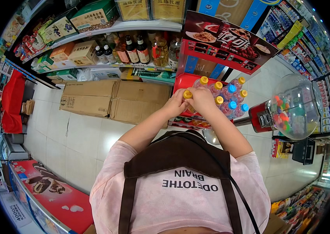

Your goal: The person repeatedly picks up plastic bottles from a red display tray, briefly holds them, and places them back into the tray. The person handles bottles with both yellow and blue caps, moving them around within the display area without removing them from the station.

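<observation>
Right of the right hand (203, 100), I see from my distance bottles (226, 110) of clear, glossy plastic with smooth caps (232, 105). Left of the left hand (176, 104), the carton (87, 97) looks matt cardboard; the floor (81, 136) below shines.

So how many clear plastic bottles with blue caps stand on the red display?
3. One blue-capped bottle is mid-group; a second bottle is below it in view; a third bottle is right of that. The right hand may hide more.

The left forearm (145, 129) and right forearm (225, 132) are pointing forward and inward. The left grip (176, 104) and right grip (201, 100) are sitting close together, with fingers bending.
</observation>
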A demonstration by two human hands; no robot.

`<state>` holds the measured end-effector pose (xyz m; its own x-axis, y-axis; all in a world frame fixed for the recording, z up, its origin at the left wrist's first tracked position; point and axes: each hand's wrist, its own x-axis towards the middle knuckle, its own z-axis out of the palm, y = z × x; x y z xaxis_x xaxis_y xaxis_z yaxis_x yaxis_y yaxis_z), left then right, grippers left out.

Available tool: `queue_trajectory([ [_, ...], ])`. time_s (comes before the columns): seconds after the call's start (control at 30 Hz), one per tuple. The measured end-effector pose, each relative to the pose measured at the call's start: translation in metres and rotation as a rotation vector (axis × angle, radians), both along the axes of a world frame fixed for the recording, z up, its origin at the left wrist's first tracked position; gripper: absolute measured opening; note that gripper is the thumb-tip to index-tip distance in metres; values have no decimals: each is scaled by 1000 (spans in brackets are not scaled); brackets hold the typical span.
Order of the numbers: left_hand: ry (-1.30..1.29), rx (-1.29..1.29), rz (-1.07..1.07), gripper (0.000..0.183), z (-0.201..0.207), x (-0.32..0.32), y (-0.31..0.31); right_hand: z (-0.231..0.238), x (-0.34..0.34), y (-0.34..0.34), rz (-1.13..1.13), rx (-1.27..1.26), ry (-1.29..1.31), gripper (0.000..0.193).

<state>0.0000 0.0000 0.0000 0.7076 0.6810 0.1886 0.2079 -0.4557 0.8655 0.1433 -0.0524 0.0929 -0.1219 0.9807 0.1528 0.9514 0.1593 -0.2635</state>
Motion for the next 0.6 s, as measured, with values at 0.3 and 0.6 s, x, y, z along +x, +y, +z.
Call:
queue_trajectory([
  [0.3, -51, 18, 56, 47, 7, 0, -6, -5, -1, -3, 13, 93, 66, 32],
  [0.6, -55, 26, 49, 50, 8, -4, -8, -2, -5, -6, 57, 161, -32, 33],
])
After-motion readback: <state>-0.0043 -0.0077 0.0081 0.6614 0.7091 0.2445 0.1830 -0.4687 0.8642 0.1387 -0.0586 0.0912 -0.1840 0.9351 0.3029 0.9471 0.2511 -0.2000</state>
